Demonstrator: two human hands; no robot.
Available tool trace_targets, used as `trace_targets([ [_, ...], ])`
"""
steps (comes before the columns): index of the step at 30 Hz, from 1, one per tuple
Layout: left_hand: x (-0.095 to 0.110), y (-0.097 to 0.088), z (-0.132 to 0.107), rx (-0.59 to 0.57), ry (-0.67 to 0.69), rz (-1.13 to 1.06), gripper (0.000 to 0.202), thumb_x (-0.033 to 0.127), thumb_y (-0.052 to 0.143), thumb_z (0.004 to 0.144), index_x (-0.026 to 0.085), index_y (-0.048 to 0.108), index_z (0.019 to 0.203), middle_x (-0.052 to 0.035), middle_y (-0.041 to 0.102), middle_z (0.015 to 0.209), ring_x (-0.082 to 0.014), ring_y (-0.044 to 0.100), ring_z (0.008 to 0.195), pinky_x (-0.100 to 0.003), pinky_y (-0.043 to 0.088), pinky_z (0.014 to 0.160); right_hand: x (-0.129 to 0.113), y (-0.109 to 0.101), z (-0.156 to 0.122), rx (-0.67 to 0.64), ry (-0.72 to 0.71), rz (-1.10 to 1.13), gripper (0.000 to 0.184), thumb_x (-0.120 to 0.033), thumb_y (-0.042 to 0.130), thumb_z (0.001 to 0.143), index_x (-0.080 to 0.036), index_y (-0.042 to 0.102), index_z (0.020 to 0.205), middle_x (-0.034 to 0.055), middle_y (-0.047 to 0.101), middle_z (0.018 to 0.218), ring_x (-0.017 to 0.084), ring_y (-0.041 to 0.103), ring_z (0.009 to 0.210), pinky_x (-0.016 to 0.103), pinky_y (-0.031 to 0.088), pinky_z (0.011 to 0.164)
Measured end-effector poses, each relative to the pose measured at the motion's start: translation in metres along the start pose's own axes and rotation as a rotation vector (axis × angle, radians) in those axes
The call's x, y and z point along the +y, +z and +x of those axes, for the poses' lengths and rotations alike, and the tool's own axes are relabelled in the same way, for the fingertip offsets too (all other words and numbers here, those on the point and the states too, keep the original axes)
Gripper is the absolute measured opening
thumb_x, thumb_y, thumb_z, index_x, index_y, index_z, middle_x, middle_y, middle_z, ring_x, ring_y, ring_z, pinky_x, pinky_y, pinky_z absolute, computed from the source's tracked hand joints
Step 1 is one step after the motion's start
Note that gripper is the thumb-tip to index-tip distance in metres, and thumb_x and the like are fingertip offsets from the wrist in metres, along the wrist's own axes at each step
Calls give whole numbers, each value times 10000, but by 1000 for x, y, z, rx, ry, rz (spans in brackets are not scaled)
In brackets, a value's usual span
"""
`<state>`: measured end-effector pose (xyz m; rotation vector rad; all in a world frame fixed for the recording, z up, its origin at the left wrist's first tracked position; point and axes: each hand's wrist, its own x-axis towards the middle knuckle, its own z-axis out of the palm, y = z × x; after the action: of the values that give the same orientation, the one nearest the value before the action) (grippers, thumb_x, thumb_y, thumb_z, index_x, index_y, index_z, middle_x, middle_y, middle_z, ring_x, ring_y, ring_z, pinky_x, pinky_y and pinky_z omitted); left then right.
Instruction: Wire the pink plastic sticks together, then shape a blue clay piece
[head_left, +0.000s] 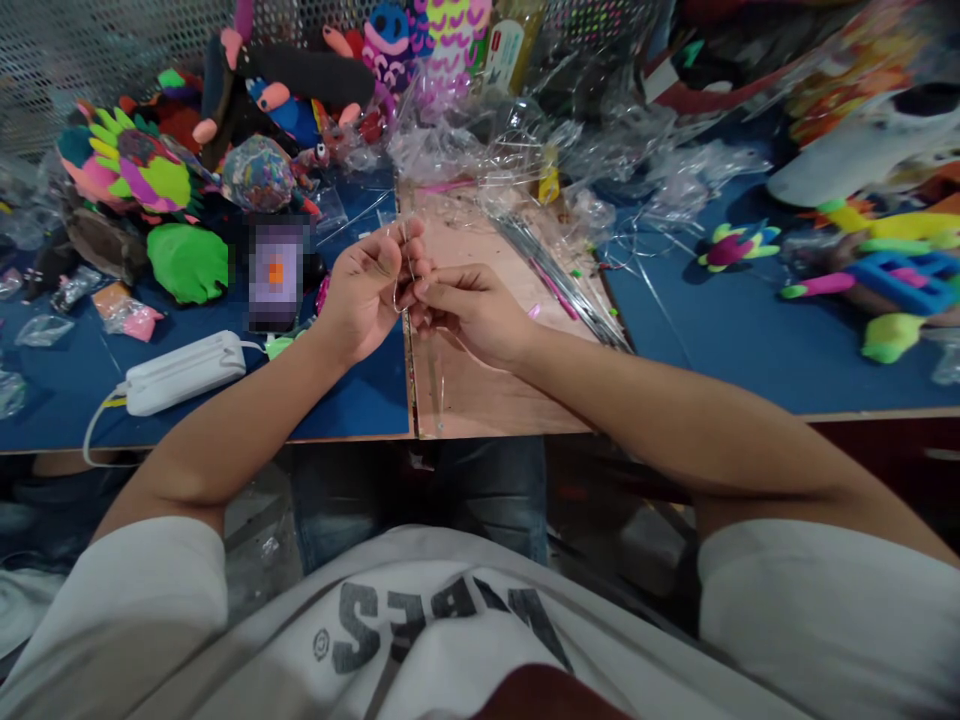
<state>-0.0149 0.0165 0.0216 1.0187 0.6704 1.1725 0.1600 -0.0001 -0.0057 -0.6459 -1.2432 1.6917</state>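
My left hand [369, 295] and my right hand [466, 312] meet over the table's middle, above the bare wooden strip [480, 380]. Both have fingers curled in a pinch on a thin clear plastic strand [406, 262] that loops up between them. The fingertips of the two hands touch each other. Beside my right hand lies a bundle of thin grey rods [559, 285] with pink sticks among them.
Bright foam toys [127, 165] pile up at the back left, crumpled clear plastic bags [517, 140] at the back centre. A white power bank [184, 372] with a cable lies near the front left edge. More foam pieces [885, 280] sit on the blue mat at right.
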Motion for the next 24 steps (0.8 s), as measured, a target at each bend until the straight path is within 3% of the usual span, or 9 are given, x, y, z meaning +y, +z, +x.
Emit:
trace_targets([
  [3, -2, 2, -1, -4, 22, 16, 153, 407, 836, 1078, 260, 796, 1056, 25, 732, 822, -113, 630, 652, -260, 513, 543, 6, -2, 1, -12, 2, -12, 339, -533, 967, 915, -203, 900, 878, 18, 803, 777, 119, 712, 666, 240, 572, 659],
  [8, -7, 2, -4, 87, 46, 112, 392, 563, 985, 910, 246, 806, 1058, 32, 714, 763, -130, 682, 642, -231, 491, 465, 9, -1, 3, -7, 24, -18, 451, -641, 990, 859, -203, 883, 857, 18, 791, 777, 131, 686, 678, 264, 606, 662],
  [13, -18, -1, -1, 121, 173, 134, 537, 636, 1084, 726, 258, 841, 1021, 24, 782, 785, -107, 649, 554, -233, 476, 397, 6, 3, 4, -24, 16, -58, 553, -724, 980, 834, -191, 836, 802, 11, 764, 728, 138, 701, 669, 267, 609, 642],
  [15, -21, -1, 0, 165, 243, 150, 544, 639, 1086, 719, 252, 851, 1021, 14, 810, 803, -112, 679, 557, -224, 488, 389, 7, 3, 4, -21, 21, -63, 551, -706, 990, 819, -186, 812, 779, 12, 759, 712, 139, 701, 640, 268, 604, 621],
  [20, -25, -1, 2, 240, 407, 296, 506, 642, 1055, 769, 237, 856, 1000, -29, 878, 893, -164, 825, 713, -227, 614, 533, 1, -2, 14, -32, 69, -90, 345, -509, 929, 861, -189, 799, 867, 17, 757, 717, 154, 694, 622, 277, 575, 596],
  [22, -23, -4, 5, 184, 431, 358, 504, 673, 1008, 824, 246, 870, 1053, -53, 904, 991, -190, 863, 815, -279, 692, 676, -17, -9, 15, -77, 55, -231, 221, -398, 846, 911, -187, 792, 874, 30, 762, 741, 171, 703, 663, 302, 578, 646],
  [24, -21, -9, 8, 117, 475, 400, 520, 732, 914, 906, 260, 884, 1121, -75, 911, 1136, -214, 880, 967, -341, 728, 863, -43, -18, 0, -115, -49, -494, 217, -328, 768, 969, -184, 776, 807, 30, 733, 731, 161, 663, 681, 311, 541, 695],
])
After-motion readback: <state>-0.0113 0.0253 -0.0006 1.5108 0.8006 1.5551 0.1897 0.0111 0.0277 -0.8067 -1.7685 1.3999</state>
